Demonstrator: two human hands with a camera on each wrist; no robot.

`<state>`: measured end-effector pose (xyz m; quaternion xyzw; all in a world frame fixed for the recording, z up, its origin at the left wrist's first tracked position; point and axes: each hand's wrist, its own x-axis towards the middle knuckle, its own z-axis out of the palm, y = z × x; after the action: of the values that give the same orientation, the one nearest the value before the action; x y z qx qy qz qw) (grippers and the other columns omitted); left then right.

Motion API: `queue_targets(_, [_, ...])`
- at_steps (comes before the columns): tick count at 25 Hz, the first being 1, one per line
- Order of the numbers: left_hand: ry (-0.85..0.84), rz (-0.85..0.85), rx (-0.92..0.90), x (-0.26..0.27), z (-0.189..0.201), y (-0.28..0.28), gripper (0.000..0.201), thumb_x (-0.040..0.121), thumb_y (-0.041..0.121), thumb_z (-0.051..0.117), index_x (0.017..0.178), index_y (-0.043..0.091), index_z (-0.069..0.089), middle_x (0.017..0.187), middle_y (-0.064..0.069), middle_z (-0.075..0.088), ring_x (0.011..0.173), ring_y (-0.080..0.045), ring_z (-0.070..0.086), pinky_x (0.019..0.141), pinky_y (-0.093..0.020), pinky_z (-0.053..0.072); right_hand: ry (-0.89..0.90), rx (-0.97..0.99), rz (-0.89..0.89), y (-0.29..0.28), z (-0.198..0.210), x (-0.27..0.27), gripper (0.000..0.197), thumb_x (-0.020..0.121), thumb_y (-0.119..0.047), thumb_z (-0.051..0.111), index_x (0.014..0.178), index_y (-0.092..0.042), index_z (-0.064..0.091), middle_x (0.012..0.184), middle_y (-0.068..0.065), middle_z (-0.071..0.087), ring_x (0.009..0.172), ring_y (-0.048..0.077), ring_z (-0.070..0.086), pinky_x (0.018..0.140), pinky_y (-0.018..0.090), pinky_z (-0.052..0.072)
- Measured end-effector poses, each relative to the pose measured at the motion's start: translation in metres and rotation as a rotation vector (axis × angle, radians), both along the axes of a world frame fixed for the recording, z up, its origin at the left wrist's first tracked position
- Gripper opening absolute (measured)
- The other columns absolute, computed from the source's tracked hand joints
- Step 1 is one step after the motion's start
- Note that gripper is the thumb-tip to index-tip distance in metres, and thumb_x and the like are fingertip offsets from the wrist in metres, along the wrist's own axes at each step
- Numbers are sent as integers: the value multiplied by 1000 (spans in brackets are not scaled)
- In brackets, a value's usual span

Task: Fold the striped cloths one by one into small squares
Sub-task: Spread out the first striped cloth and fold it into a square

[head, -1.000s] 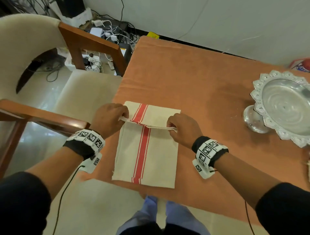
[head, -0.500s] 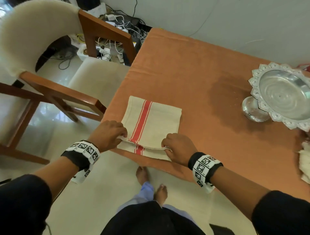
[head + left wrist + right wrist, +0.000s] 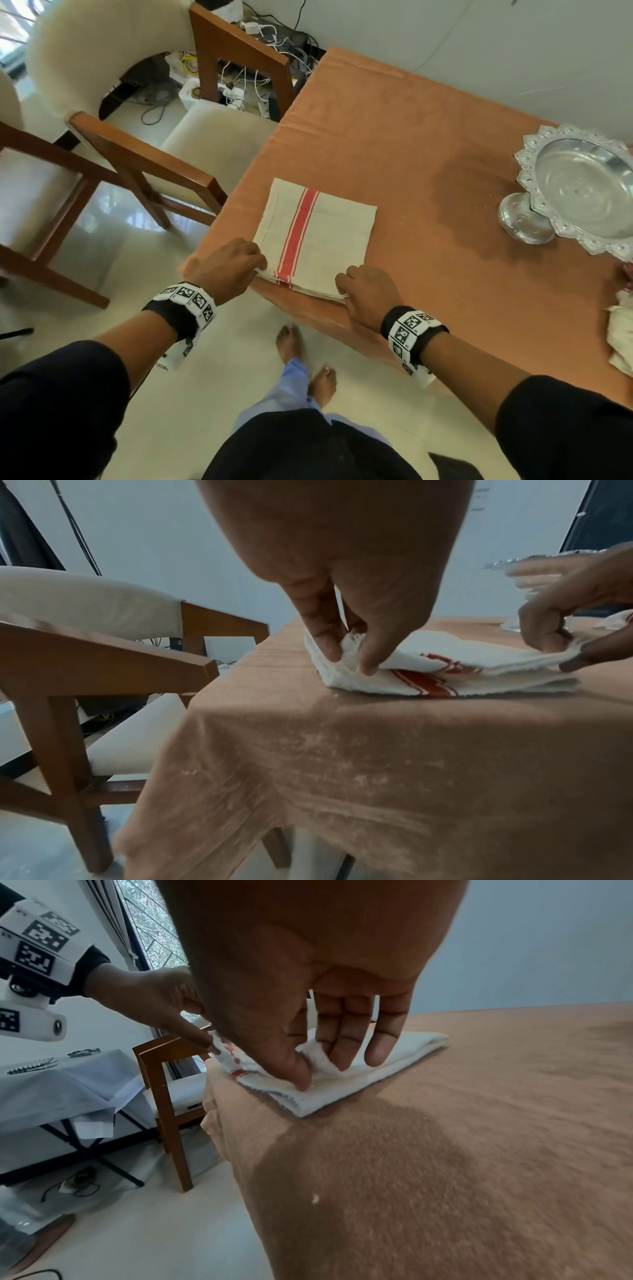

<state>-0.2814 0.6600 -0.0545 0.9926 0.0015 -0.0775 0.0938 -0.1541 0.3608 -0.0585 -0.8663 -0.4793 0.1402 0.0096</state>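
The left hand (image 3: 228, 263) pinched the cloth's (image 3: 329, 236) near left corner. The right hand (image 3: 368, 294) pinched its near right corner on the table (image 3: 428, 144).

Striped cloth (image 3: 317, 236), centre of the head view: cream ground, one broad red band flanked by thin red lines, running from the far edge to the near edge. Stripe repeats on the lower layer in the left wrist view.

Table (image 3: 428, 144): covered in plain orange-tan fabric, with a darker brown patch right of centre.

Pedestal bowl (image 3: 582, 186), right edge: shiny silver, scalloped embossed rim.

Chair (image 3: 144, 161), upper left: reddish-brown wood frame, cream upholstery.

Wristbands (image 3: 409, 330) on both arms: black band, white blocks printed with black square marker patterns.

Sleeves (image 3: 565, 428): dark navy or black.

Floor (image 3: 212, 404): pale cream, glossy.

Crumpled cloth (image 3: 621, 329), right edge: off-white.
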Motion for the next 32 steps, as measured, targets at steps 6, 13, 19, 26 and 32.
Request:
queue_targets(6, [124,58,218,-13,-11,3,24,92,28,67,111,42,71,115,20,61,107,-10,55,58,-36,55,29,-2,45,-5,-12,-3,10,72,-16,70,79,-19,64,74,3,56,61,28,53,49,33,41])
queue_targets(13, [55,-13,136,3,14,-9,48,93,61,46,108,27,77,106,7,72,92,-15,61,80,-35,51,16,41,80,1,-3,9,41,91,-57,50,86,-23,71,82,0,62,73,23,55,60,35,45])
queue_targets(19, [-27,-90,88,68,6,-38,65,98,54,53,150,15,47,155,-6,49,144,-28,45,118,-44,39,-5,51,-32,56,1,42,56,92,-49,57,138,-17,52,134,11,57,120,33,52,92,47,48])
queue_targets(26, [248,-138,131,125,-20,-19,115,87,75,55,164,14,-5,173,-4,-12,159,-27,-9,130,-47,5,88,-103,-63,88,-21,69,97,90,-65,51,161,-12,12,169,15,-2,156,34,0,124,52,16])
queue_targets(32, [345,-69,69,118,-38,22,138,69,96,47,160,22,-25,168,0,-29,157,-21,-20,130,-47,2,115,-150,-124,63,-33,89,116,80,-87,42,162,-21,-5,168,12,-17,156,31,-11,126,50,6])
